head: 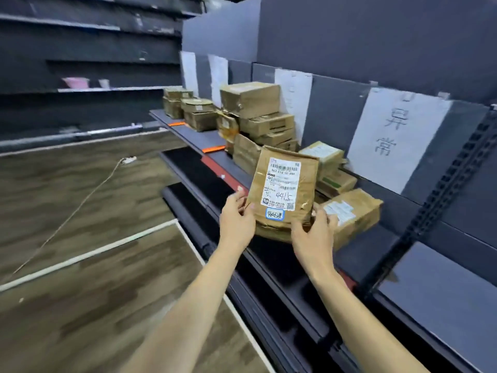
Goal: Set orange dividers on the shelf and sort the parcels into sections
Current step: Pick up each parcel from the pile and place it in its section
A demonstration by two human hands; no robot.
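Both hands, left (236, 222) and right (313, 232), pinch the parcel (282, 189) upright by its lower corners, just above the shelf (376, 238). Best read its label, then lower it flat beyond the grip.

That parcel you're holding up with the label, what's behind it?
Behind the held parcel, gripped by the left hand and right hand, brown boxes sit on the shelf. Their left parts are covered.

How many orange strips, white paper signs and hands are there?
Orange strips: 2
White paper signs: 4
Hands: 2, left hand, right hand
Total: 8
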